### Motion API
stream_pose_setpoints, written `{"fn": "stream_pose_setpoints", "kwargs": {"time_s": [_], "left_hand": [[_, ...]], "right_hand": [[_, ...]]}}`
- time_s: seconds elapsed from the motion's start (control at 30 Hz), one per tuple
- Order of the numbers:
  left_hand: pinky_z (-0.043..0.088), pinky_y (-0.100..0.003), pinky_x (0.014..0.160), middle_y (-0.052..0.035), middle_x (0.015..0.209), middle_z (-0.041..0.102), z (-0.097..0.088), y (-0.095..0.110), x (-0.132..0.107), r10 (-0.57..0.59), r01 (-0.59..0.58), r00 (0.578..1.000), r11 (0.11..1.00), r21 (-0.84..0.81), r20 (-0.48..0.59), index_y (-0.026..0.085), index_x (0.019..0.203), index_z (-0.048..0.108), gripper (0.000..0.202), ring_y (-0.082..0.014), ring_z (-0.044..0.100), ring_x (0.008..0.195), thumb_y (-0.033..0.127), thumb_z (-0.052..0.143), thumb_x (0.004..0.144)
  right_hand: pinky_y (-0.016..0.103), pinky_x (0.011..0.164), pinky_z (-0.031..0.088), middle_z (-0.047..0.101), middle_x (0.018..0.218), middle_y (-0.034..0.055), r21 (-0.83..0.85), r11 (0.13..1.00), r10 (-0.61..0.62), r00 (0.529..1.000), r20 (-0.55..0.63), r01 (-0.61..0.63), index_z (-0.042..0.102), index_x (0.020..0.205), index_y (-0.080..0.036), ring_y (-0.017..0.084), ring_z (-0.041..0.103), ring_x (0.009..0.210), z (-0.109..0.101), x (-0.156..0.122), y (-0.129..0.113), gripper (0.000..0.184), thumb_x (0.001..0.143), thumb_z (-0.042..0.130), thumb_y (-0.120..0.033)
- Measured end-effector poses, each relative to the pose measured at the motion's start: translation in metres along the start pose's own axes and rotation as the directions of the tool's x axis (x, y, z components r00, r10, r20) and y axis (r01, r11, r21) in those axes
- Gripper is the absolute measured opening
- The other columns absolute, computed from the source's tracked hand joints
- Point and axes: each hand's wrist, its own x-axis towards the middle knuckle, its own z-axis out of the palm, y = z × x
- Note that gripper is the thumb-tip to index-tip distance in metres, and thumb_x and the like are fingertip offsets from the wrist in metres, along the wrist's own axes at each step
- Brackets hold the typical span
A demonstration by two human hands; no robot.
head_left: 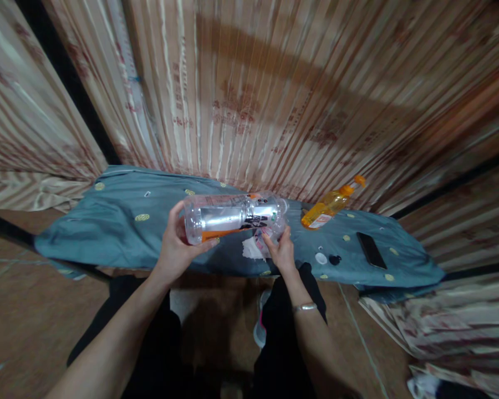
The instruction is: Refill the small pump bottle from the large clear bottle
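Note:
A large clear plastic bottle with a silver and orange printed wrap lies sideways in the air between my hands. Around its base curls my left hand, the thumb along the lower side. My right hand grips the neck end, its fingers partly hidden by the bottle. Just under that end, a white and pink scrap shows on the cloth. Farther right, a pump bottle of orange liquid leans on the cloth.
A blue-green cloth covers the narrow bench. A small white disc, a small black round piece and a black phone lie at right. Striped curtains hang behind, with dark metal poles at the sides.

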Motion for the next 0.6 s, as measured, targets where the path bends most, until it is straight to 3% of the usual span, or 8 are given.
{"fn": "stream_pose_setpoints", "kwargs": {"time_s": [0.33,0.6], "left_hand": [[0.063,-0.04,0.082,-0.0102,0.115,0.066,0.001,0.0,0.0002,-0.01,0.01,1.0,0.999,-0.031,-0.001,0.021,0.131,0.049,0.097,-0.0266,0.071,0.099,0.048,0.095,0.05],[0.062,-0.043,0.085,-0.011,0.117,0.066,0.0002,-0.0008,-0.0006,-0.015,0.015,1.0,1.0,-0.014,0.0,0.022,0.131,0.048,0.098,-0.0292,0.07,0.104,0.048,0.095,0.05]], "right_hand": [[0.039,0.074,0.056,0.073,0.096,0.0104,0.011,1.0,-0.005,1.0,-0.006,0.005,0.048,0.123,-0.019,0.03,0.072,0.085,0.0004,-0.0002,0.0008,0.059,0.08,0.064,-0.057],[0.038,0.074,0.056,0.074,0.097,0.0098,0.005,1.0,-0.009,1.0,-0.014,0.009,0.048,0.124,-0.019,0.029,0.072,0.083,0.0014,0.0001,0.002,0.06,0.08,0.065,-0.056]]}}
